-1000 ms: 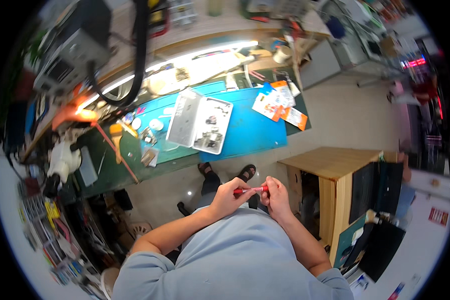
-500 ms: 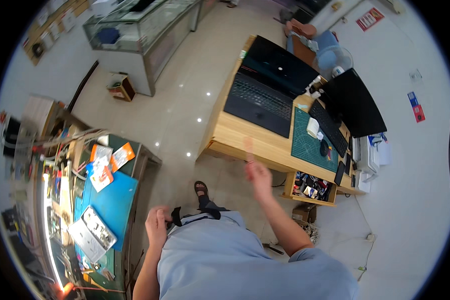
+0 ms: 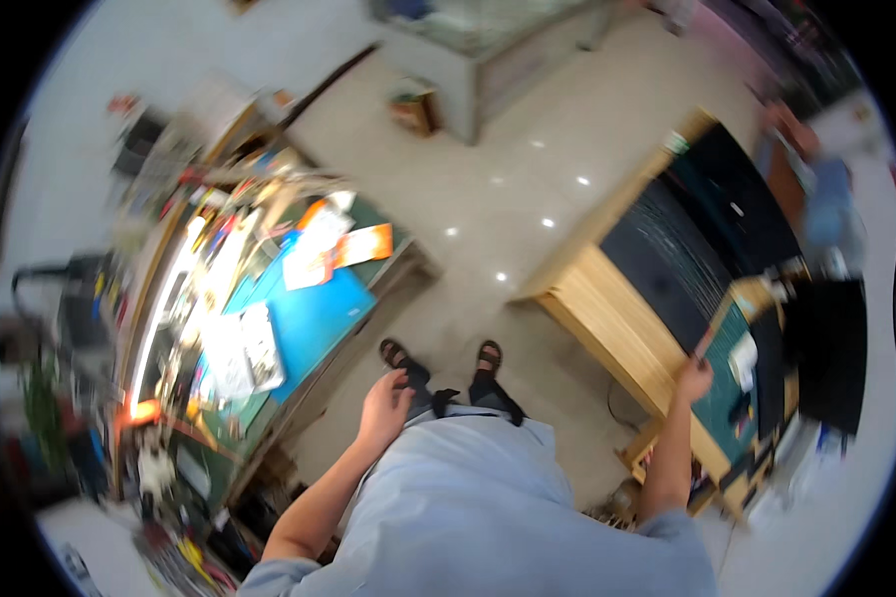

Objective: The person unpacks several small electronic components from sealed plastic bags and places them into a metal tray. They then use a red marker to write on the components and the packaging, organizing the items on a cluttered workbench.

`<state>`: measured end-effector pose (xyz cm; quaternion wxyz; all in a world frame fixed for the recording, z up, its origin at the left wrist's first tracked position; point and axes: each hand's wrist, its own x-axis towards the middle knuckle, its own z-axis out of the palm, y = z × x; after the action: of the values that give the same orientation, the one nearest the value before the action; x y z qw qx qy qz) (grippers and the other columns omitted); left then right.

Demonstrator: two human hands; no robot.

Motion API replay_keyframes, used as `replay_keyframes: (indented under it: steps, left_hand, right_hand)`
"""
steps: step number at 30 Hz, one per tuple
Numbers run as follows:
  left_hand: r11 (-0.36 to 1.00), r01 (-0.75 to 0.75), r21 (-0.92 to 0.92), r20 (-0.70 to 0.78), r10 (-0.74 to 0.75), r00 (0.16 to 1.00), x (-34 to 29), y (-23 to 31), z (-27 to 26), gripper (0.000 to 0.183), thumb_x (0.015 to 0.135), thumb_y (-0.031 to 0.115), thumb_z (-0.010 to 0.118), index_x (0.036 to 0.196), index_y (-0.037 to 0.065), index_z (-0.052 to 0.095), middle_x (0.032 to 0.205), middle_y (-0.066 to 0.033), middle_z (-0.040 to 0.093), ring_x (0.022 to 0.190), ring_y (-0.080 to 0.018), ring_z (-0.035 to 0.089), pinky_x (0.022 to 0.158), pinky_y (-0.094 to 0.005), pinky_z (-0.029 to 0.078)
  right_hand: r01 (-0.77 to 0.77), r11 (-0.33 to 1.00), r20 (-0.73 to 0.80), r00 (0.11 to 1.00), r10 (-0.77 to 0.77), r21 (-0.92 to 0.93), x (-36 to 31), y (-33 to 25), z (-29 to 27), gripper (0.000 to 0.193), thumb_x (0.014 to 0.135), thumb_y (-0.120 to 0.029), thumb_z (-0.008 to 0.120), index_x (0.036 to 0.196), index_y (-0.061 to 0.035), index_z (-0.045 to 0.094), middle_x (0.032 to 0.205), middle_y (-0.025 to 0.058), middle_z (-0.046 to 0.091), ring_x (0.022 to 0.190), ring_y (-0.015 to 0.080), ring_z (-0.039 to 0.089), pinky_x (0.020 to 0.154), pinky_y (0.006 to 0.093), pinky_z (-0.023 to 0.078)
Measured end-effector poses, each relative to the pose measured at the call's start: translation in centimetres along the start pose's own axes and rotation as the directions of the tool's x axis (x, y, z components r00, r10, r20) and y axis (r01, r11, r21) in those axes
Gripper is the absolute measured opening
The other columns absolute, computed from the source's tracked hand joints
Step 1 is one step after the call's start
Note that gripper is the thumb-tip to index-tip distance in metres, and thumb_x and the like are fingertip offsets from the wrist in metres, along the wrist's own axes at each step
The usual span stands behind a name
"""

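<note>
My left hand (image 3: 383, 410) hangs at my waist with its fingers loosely apart and nothing seen in it, near the edge of the left workbench. My right hand (image 3: 694, 380) is closed, over the front part of the wooden desk (image 3: 622, 308). A thin pinkish shape with a dark band sticks out from its fingers, too blurred to name. Beyond that hand lie an open black laptop (image 3: 667, 259) and a green cutting mat (image 3: 724, 398). An opened silver device (image 3: 261, 348) with bare inner parts rests on the blue mat (image 3: 319, 318) of the left bench.
Orange and white packets (image 3: 363, 245) lie on the left bench by a bright light strip (image 3: 164, 308). A dark monitor (image 3: 828, 348) stands on the desk, above a pulled-out drawer (image 3: 647, 450). Farther off are a glass display counter (image 3: 478, 70) and a small carton (image 3: 415, 107) on the tiled floor.
My view has swung left, so the bench and desk appear farther right. My right hand has shifted right, toward the cutting mat. Both my feet now show.
</note>
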<state>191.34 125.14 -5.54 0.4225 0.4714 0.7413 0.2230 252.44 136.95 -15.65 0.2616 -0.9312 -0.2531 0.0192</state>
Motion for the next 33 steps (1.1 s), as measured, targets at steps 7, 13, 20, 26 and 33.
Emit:
replay_keyframes:
  steps: [7, 13, 20, 26, 33]
  left_hand:
    - [0.893, 0.183, -0.411, -0.26, -0.307, 0.915, -2.4, -8.3, -3.4, 0.048, 0.098, 0.006, 0.06, 0.142, -0.001, 0.045, 0.124, -0.02, 0.063, 0.095, -0.0231, 0.074, 0.072, -0.0326, 0.06]
    - [0.921, 0.103, -0.376, -0.44, -0.275, 0.855, 0.9, -11.1, -8.3, 0.049, 0.096, 0.006, 0.063, 0.141, -0.004, 0.046, 0.129, -0.0203, 0.06, 0.106, -0.0257, 0.067, 0.086, -0.0365, 0.058]
    - [0.996, -0.077, -0.054, -0.587, 0.031, 0.809, 12.1, -14.3, -14.7, 0.067, 0.089, 0.008, 0.074, 0.146, -0.004, 0.041, 0.134, -0.0258, 0.054, 0.122, -0.0398, 0.056, 0.102, -0.0457, 0.048]
    - [0.994, -0.044, 0.105, -0.553, 0.095, 0.828, 22.3, -11.7, -17.8, 0.097, 0.075, 0.013, 0.086, 0.154, 0.0, 0.03, 0.142, -0.024, 0.049, 0.125, -0.0419, 0.051, 0.108, -0.0458, 0.042]
    - [0.994, 0.075, 0.085, -0.514, -0.02, 0.858, 23.9, -12.3, -17.0, 0.056, 0.077, 0.011, 0.08, 0.129, 0.005, 0.059, 0.103, -0.0149, 0.064, 0.1, -0.0354, 0.061, 0.087, -0.0462, 0.048]
  right_hand:
    - [0.45, 0.873, 0.379, 0.787, -0.487, 0.186, -15.9, -15.2, 2.9, 0.032, 0.101, -0.02, 0.061, 0.123, 0.0026, 0.067, 0.105, 0.0165, 0.072, 0.093, 0.0246, 0.069, 0.084, 0.0361, 0.054]
    - [0.653, 0.425, 0.5, 0.081, -0.862, 0.627, -39.3, -33.2, 10.9, 0.043, 0.092, -0.023, 0.072, 0.128, -0.0022, 0.061, 0.118, 0.0166, 0.066, 0.11, 0.0319, 0.063, 0.095, 0.0434, 0.051]
    - [0.936, 0.035, 0.595, -0.193, -0.78, 0.35, -49.2, -44.2, 16.6, 0.067, 0.075, -0.027, 0.084, 0.133, -0.0098, 0.054, 0.125, 0.0142, 0.06, 0.118, 0.0358, 0.058, 0.099, 0.0491, 0.048]
    - [0.858, 0.393, 0.825, -0.06, -0.562, 0.33, -45.7, -42.9, 16.5, 0.05, 0.076, -0.024, 0.082, 0.118, -0.0044, 0.063, 0.109, 0.0163, 0.067, 0.106, 0.0342, 0.065, 0.089, 0.0454, 0.052]
    - [0.536, 0.601, 0.744, -0.079, -0.663, 0.593, -44.5, -46.5, 17.2, 0.042, 0.085, -0.03, 0.079, 0.111, 0.0007, 0.066, 0.097, 0.0152, 0.073, 0.09, 0.0279, 0.07, 0.081, 0.0356, 0.054]
